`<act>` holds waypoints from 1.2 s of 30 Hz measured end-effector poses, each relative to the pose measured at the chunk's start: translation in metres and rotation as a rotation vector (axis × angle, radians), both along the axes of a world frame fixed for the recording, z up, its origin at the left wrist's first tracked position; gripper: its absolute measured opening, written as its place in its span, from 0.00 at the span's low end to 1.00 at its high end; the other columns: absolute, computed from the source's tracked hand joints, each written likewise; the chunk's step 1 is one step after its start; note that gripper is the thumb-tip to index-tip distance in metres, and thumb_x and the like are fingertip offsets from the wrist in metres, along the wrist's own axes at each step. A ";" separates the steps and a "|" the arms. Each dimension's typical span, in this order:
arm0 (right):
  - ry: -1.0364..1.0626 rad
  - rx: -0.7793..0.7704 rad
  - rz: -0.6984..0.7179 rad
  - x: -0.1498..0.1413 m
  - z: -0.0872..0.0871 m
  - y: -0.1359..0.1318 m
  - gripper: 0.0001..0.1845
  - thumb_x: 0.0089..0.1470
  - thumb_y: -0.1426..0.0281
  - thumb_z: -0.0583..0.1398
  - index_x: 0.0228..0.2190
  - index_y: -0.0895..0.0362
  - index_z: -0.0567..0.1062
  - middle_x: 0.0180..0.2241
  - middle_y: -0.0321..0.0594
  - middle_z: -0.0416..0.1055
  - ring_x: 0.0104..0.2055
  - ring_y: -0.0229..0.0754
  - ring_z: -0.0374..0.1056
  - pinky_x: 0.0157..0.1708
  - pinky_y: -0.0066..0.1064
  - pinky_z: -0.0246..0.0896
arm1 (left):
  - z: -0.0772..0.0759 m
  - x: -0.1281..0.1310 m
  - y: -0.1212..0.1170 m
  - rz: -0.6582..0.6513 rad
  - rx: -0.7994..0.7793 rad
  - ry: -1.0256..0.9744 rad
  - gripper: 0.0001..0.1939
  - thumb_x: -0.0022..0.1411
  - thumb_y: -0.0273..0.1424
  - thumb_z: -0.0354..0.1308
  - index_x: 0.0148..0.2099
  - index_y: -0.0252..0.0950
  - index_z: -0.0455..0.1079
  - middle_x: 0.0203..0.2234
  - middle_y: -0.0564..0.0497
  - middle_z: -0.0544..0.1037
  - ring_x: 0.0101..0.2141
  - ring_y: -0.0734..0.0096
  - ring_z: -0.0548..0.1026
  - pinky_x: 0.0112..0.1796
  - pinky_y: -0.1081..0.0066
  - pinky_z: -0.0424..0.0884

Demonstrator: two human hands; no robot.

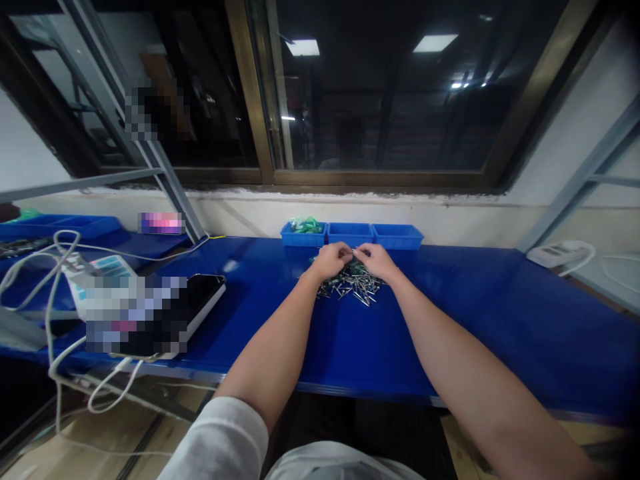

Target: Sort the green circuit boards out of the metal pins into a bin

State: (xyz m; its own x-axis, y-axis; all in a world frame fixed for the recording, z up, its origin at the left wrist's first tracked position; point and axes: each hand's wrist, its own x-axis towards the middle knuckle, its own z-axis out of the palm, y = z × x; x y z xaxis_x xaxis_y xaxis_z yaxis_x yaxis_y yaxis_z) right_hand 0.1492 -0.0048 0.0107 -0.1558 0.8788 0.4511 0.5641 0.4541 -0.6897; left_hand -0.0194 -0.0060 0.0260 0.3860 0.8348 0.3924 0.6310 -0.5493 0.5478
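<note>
Meeting above a loose heap of thin metal pins, the two hands reach in over the blue tabletop, nearer its back edge than its front. The left hand is over the heap's left side and the right hand over its right, the fingertips of the two almost touching. On both, the fingers curl inward toward the thumb; I cannot tell whether either is closed on a pin, as the tips are too small to make out. The heap spreads below and between the hands, toward the front edge.

Just beyond, three blue bins stand side by side along the back edge; the left bin holds green packets. Toward the left end, near the front edge, lies a dark phone, partly blurred out, with a white cable beside it.
</note>
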 end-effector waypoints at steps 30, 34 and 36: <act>0.630 -0.141 0.084 0.004 0.013 0.001 0.28 0.45 0.49 0.56 0.45 0.52 0.69 0.39 0.39 0.73 0.35 0.40 0.67 0.24 0.25 0.55 | 0.007 -0.007 0.004 0.246 -0.042 -0.257 0.12 0.55 0.35 0.53 0.36 0.35 0.74 0.29 0.50 0.78 0.31 0.69 0.74 0.36 0.73 0.67; 0.556 -0.240 0.066 0.005 0.010 0.001 0.35 0.48 0.46 0.51 0.51 0.54 0.65 0.38 0.44 0.74 0.36 0.43 0.69 0.25 0.27 0.57 | 0.005 -0.007 0.003 0.161 -0.029 -0.177 0.11 0.54 0.34 0.55 0.37 0.35 0.74 0.30 0.50 0.78 0.32 0.70 0.74 0.36 0.73 0.67; 0.507 -0.215 -0.004 0.005 0.009 0.002 0.36 0.48 0.44 0.49 0.47 0.58 0.70 0.33 0.46 0.75 0.35 0.43 0.69 0.27 0.28 0.59 | 0.002 -0.005 0.002 0.075 -0.036 -0.107 0.12 0.53 0.34 0.55 0.38 0.35 0.74 0.30 0.51 0.78 0.32 0.70 0.74 0.36 0.73 0.67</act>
